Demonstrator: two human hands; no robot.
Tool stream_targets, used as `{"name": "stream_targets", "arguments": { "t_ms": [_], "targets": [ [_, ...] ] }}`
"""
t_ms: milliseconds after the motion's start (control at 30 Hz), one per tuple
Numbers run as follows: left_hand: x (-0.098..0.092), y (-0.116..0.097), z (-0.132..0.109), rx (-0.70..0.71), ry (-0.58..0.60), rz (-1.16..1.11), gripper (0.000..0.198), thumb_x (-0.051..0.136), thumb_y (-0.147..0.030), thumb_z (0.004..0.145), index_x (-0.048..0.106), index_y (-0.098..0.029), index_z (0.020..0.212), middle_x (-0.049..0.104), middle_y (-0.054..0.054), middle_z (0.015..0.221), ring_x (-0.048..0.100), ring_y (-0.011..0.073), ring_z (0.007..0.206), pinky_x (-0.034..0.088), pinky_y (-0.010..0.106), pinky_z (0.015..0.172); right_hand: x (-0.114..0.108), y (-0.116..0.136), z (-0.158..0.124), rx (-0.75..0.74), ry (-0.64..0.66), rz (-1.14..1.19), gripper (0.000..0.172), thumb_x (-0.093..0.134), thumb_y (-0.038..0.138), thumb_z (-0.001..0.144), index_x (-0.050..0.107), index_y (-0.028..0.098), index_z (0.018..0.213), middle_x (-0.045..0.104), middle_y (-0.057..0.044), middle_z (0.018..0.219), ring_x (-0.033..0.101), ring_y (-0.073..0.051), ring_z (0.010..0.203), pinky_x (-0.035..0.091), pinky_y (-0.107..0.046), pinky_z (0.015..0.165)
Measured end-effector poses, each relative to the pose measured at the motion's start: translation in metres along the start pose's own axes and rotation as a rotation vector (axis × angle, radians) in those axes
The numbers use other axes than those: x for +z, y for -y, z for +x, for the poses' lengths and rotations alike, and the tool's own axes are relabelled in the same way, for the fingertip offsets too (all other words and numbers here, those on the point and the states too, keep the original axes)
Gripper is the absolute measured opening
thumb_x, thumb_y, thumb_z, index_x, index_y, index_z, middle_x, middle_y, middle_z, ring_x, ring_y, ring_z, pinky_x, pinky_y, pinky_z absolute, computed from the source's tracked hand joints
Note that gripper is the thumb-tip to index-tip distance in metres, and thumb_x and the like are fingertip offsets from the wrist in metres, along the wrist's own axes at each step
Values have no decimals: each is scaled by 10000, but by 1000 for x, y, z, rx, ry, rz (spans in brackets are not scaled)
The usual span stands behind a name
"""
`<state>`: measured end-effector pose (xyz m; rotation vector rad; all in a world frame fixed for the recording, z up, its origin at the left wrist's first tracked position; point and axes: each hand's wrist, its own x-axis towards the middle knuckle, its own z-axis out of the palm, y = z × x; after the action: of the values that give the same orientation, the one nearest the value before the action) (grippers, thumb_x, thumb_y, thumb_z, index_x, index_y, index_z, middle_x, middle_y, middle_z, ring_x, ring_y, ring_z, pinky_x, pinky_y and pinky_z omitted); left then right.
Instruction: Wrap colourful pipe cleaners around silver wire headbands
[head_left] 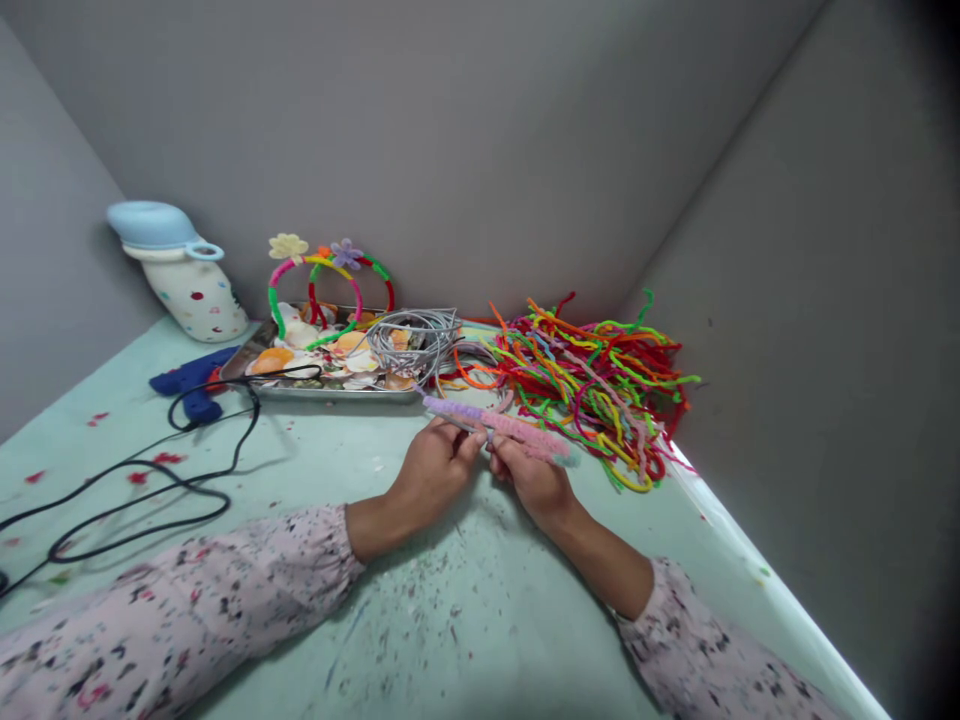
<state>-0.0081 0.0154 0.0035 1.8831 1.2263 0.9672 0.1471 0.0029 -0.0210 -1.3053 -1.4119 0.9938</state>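
Both hands meet over the middle of the table, fingers pinched. Between them is a pipe-cleaner-wrapped wire [517, 425], fuzzy lavender at its left end, pink along the middle and teal at the right tip. My left hand [435, 470] grips it near the lavender part, thumb towards the right hand. My right hand [536, 485] is closed on it just beside, below the pink stretch. A thin grey length shows under the fuzz near the left fingers. Exactly how the fingertips hold it is partly hidden.
A metal tray [337, 395] holds shells, a grey wire coil [420, 340] and colourful flower-topped rings [315, 270]. Right of it lies a pile of pipe cleaners [592, 370]. At left are a blue glue gun [196, 382], its looping black cable [217, 490] and a leaning bottle [191, 290].
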Motion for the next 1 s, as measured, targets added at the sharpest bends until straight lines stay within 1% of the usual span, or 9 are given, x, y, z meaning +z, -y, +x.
{"name": "stream_targets", "arguments": {
  "t_ms": [133, 367, 533, 767, 1000],
  "targets": [
    [0, 0, 0, -3, -4, -3, 272, 482, -309, 881, 609, -161, 692, 613, 39, 662, 576, 200, 728, 429, 308, 669, 0, 1, -1, 24, 1, 13, 257, 501, 299, 796, 554, 205, 563, 544, 24, 517, 503, -120, 492, 408, -245, 502],
    [-1, -1, 2, 21, 17, 40, 262, 483, -274, 881, 623, -148, 697, 637, 47, 692, 571, 187, 716, 428, 306, 691, 2, -7, 2, -4, -23, -24, 283, 504, 305, 809, 558, 202, 551, 536, 20, 515, 507, -123, 486, 405, -249, 489],
    [-1, 1, 2, 47, 31, -31, 251, 496, -255, 874, 636, -150, 694, 670, 34, 726, 588, 170, 705, 433, 280, 678, 1, -5, 1, -20, -25, -27, 262, 509, 291, 801, 560, 207, 559, 536, 26, 511, 508, -125, 486, 408, -256, 505],
    [2, 6, 1, 36, 36, -138, 247, 493, -220, 866, 654, -154, 692, 692, 16, 722, 613, 157, 694, 445, 257, 656, 1, -5, 0, -34, -17, -50, 260, 498, 290, 799, 550, 210, 556, 537, 23, 527, 510, -128, 510, 401, -260, 516],
    [2, 7, 2, 37, 68, -196, 245, 493, -233, 862, 656, -150, 700, 699, 42, 750, 626, 172, 725, 469, 266, 699, 5, 2, 0, 72, 2, 54, 240, 520, 349, 778, 555, 200, 592, 543, 15, 516, 494, -123, 480, 386, -265, 498]
  ]
}}
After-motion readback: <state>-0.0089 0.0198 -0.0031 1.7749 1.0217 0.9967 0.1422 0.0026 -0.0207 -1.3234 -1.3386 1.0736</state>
